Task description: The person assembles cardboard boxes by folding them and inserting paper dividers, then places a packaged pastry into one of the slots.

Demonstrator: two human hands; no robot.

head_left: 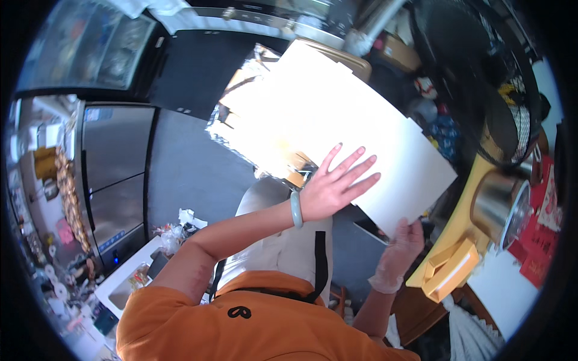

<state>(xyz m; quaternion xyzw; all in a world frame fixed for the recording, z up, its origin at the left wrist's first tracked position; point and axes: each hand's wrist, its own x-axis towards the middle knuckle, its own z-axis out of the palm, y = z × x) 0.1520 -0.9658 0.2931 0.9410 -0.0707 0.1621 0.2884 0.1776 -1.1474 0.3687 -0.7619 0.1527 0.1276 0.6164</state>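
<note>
A large white cardboard sheet [415, 162] with small tabs along its edge lies tilted in front of me; strong light washes out its far part. My left hand [330, 188], bare with a pale bangle on the wrist, rests on the sheet, fingers spread flat. In a clear plastic glove, my right hand [404, 245] pinches the sheet's near right corner between thumb and fingers. Beyond the sheet's left edge, a shiny foil-like wrapping [227, 129] shows in the glare, with a small tan piece [296, 178] close to my left wrist. What lies under the sheet is hidden.
On my right stand a yellow box [450, 269], a metal pot [495, 201] and a black mesh fan [475, 78]. A steel refrigerator [114, 168] is on the left. Near my left elbow, a white counter [123, 283] holds small items. Grey floor [186, 165] extends ahead.
</note>
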